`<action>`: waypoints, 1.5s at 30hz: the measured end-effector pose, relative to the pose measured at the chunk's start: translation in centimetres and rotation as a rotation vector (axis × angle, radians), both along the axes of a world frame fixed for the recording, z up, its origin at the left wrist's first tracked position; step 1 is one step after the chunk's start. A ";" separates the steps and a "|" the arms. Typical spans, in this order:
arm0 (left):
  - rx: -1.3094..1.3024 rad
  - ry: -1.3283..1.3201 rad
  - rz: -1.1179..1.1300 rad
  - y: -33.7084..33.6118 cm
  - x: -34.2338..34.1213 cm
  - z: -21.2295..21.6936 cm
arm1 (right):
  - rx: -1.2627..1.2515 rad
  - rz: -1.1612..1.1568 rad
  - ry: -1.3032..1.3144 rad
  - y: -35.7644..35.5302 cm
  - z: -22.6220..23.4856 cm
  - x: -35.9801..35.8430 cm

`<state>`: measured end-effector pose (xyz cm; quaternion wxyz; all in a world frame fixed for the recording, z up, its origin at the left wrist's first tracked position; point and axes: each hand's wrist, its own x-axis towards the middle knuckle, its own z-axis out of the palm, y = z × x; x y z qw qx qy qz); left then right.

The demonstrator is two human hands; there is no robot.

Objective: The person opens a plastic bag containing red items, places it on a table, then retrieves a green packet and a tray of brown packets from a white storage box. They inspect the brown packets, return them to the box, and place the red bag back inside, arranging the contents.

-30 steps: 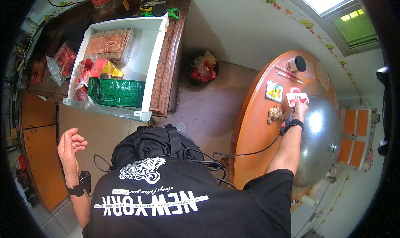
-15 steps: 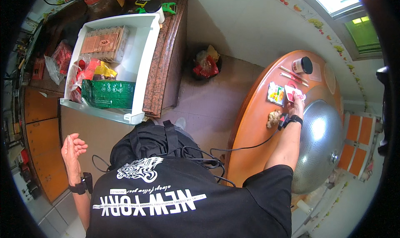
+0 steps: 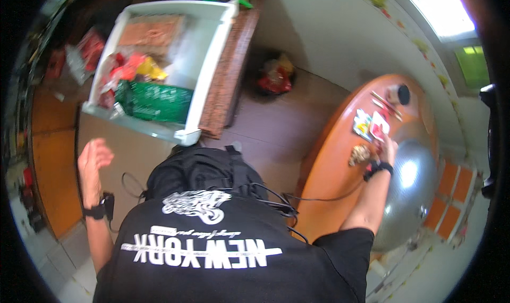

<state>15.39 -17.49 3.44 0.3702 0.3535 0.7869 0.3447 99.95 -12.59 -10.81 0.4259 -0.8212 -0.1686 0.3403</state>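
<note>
Fingers of the right hand [image 3: 387, 148] rest on a red packet [image 3: 379, 129] on the orange desk [image 3: 329, 175]; the left hand [image 3: 91, 162] hangs free with nothing in it.

The right hand's fingers lie on the packet's near edge, but whether they pinch it or only press on it cannot be told. The left hand's fingers are loosely spread and slightly curled, well apart from the desk, below the open white drawer [image 3: 210, 98]. The red packet lies just beside a yellow-and-white packet [image 3: 363, 124], with a small brownish lump [image 3: 359, 154] near the wrist. A dark-lidded jar [image 3: 398, 94] and some thin sticks [image 3: 385, 104] sit farther along the desk. A large silvery dome [image 3: 411, 197] lies just right of the right forearm.
</note>
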 end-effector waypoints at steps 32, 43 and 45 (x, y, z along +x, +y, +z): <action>0.430 0.353 -0.576 13.0 -14.6 -4.2 | 0.026 1.715 -0.642 13.4 16.5 -63.8; 0.425 0.305 -0.438 16.5 -20.0 -5.4 | -0.253 1.746 -0.777 12.8 13.6 -65.9; 0.446 0.399 -0.314 17.3 -22.5 -5.5 | -0.198 1.715 -0.733 12.4 14.2 -65.5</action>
